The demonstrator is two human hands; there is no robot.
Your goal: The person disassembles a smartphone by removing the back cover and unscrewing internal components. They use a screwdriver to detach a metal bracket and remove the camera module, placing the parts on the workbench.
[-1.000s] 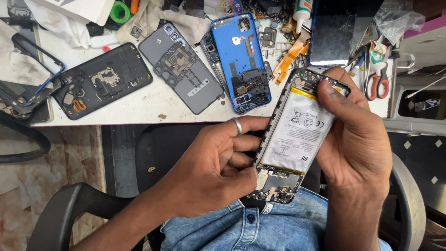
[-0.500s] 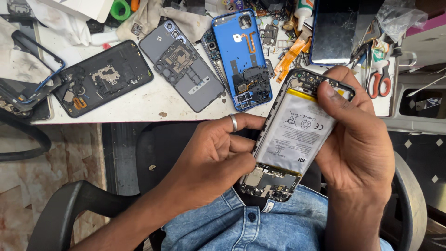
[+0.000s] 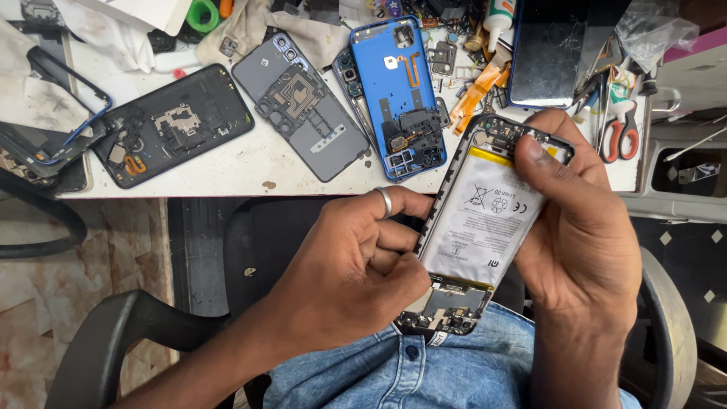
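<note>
I hold an opened phone (image 3: 478, 227) above my lap, its back off and a white battery (image 3: 485, 216) showing. My right hand (image 3: 579, 227) wraps the phone's right edge, thumb pressed on the top of the battery. My left hand (image 3: 356, 265), a ring on one finger, grips the phone's lower left edge with curled fingers. The phone leans with its top toward the white workbench (image 3: 242, 163).
On the bench lie a blue phone back cover (image 3: 397, 95), a grey one (image 3: 299, 102), a black one (image 3: 170, 125), a dark phone screen (image 3: 549, 49), red-handled pliers (image 3: 621, 129), orange flex strips and small parts. A chair armrest (image 3: 113, 333) is at lower left.
The phone has tilted slightly and shifted a little lower in my hands. My right thumb has slid onto the upper battery edge; both hands keep their grip.
</note>
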